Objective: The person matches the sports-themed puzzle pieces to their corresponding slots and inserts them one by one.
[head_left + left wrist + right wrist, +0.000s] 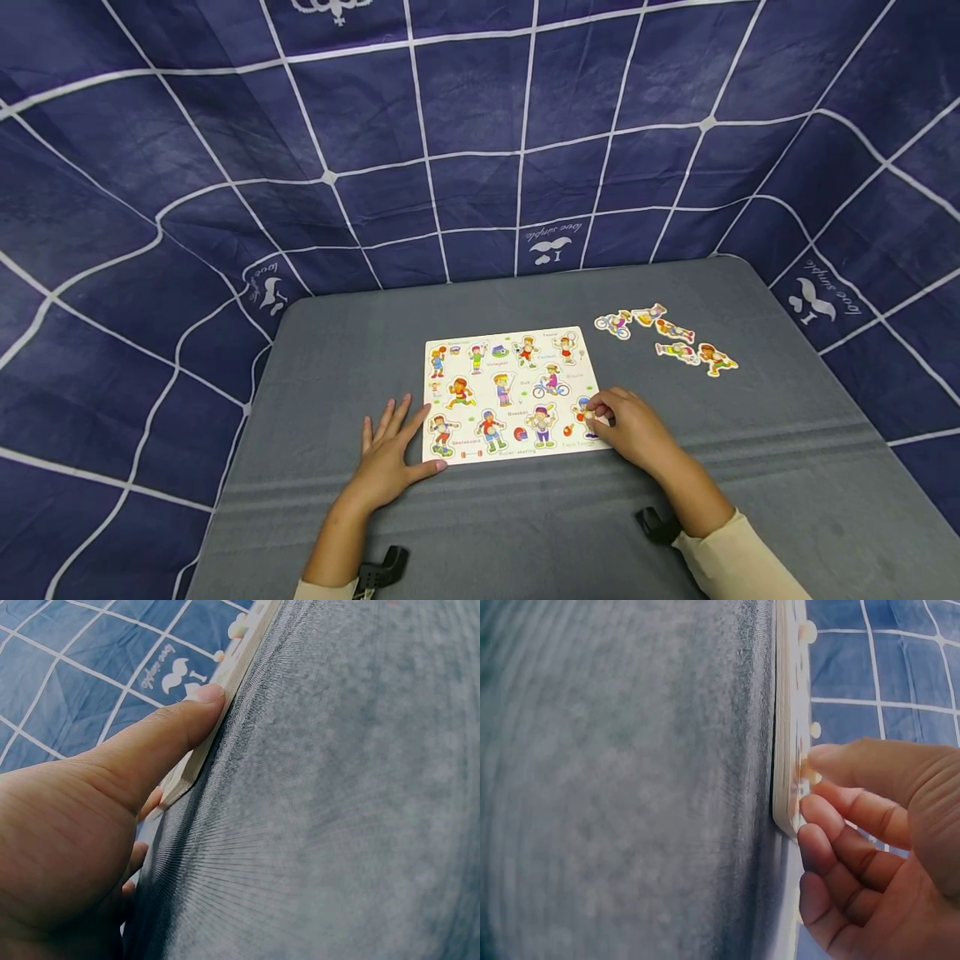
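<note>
A wooden puzzle board [540, 346] with printed sports figures lies flat on the grey table. My left hand [384, 468] is spread at its lower left corner, the thumb resting on the near edge and a fingertip at the left side. In the left wrist view, that thumb [169, 727] presses the board's wooden rim [180, 780]. At the lower right corner, my right hand [630, 423] pinches a puzzle piece [581, 408] showing a figure in a blue cap. The right wrist view has thumb and forefinger of the right hand [885, 825] around its small knob [813, 778].
Several loose puzzle pieces lie beyond the board to the right, among them a cyclist piece [615, 324] and a runner piece [716, 360]. Other pieces with knobs sit in the board. A blue checked cloth [480, 192] hangs behind the grey table [337, 350].
</note>
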Action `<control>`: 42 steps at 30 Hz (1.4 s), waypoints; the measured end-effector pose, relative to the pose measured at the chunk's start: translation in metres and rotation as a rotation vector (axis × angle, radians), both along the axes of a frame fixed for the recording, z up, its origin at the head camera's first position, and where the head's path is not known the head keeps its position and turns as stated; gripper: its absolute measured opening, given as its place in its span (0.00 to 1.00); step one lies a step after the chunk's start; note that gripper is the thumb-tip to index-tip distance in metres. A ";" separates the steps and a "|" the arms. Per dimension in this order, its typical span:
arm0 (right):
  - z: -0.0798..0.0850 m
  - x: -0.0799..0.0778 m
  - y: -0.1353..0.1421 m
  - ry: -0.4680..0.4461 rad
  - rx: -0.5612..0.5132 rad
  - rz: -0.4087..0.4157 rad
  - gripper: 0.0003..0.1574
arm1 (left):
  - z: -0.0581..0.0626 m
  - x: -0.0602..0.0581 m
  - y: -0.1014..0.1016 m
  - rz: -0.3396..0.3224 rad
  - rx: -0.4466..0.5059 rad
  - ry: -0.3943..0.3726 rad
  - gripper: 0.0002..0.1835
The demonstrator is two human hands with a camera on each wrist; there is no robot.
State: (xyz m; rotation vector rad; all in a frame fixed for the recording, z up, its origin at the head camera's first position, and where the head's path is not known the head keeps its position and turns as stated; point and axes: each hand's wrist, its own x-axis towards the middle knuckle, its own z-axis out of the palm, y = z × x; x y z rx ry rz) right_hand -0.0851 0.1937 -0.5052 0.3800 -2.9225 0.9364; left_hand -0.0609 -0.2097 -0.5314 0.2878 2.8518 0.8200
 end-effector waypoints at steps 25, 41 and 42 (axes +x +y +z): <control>0.006 -0.010 0.035 0.046 -0.034 -0.093 0.03 | 0.000 0.002 0.000 0.009 0.006 -0.008 0.55; 0.002 -0.031 0.062 0.056 -0.015 -0.168 0.06 | 0.000 0.000 0.000 0.007 0.001 -0.011 0.55; 0.002 -0.033 0.064 0.058 -0.011 -0.174 0.06 | 0.000 0.000 0.000 0.007 0.000 -0.013 0.55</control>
